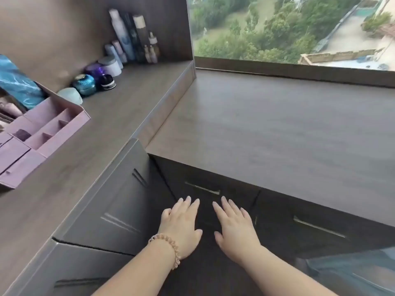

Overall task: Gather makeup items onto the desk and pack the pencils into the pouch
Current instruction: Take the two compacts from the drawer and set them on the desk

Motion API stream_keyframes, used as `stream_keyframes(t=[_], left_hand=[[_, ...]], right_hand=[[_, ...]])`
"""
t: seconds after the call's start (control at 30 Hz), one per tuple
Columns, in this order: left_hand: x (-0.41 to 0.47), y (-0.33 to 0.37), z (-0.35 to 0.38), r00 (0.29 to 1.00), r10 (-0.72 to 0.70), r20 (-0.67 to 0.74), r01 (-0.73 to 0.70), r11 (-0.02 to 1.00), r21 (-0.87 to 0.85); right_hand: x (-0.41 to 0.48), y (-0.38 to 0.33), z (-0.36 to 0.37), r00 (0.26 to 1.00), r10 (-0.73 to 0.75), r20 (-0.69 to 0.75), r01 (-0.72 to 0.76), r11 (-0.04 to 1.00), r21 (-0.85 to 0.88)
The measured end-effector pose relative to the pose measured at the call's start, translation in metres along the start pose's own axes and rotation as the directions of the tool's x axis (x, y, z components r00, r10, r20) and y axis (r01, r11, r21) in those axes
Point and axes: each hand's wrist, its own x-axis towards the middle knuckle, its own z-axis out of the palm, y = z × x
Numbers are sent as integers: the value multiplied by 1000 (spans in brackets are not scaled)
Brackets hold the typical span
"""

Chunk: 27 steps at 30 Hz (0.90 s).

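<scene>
My left hand (181,223), with a bead bracelet on the wrist, and my right hand (234,224) are held flat side by side, fingers spread, in front of a dark drawer front (205,186) below the desk top (277,129). Neither hand holds anything. A pink compartment organizer (40,133) stands on the higher counter at left, with a teal patterned pouch (17,84) behind it. Jars (85,84) and tall bottles (126,37) line the counter's back wall. No pencils are visible.
A large window (295,28) runs behind the desk. The drawer under my hands has a slim metal handle (202,188); a second drawer handle (318,227) is to the right. Dark cabinet doors (119,201) sit below the left counter.
</scene>
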Motion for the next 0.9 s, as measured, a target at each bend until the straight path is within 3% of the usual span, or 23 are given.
stream_keyframes(t=[0.2, 0.33, 0.5, 0.67, 0.8, 0.9], left_hand=[[56, -15, 32, 999, 24, -29, -21, 993, 117], [100, -32, 43, 989, 118, -90, -98, 975, 199], [128, -47, 60, 983, 174, -65, -150, 948, 279], [113, -57, 72, 977, 204, -55, -181, 942, 283], [82, -70, 75, 975, 220, 41, -222, 924, 311], [55, -74, 67, 970, 212, 116, -239, 917, 319]], right_hand=[[61, 2, 33, 998, -20, -63, 14, 996, -84], [91, 6, 53, 994, 34, -105, -46, 992, -117], [100, 5, 79, 970, 93, -224, -131, 978, -162], [83, -10, 95, 964, 126, -233, -171, 968, -186], [52, -34, 99, 977, 154, -147, -180, 967, -183], [25, -48, 87, 981, 58, -185, -88, 984, -157]])
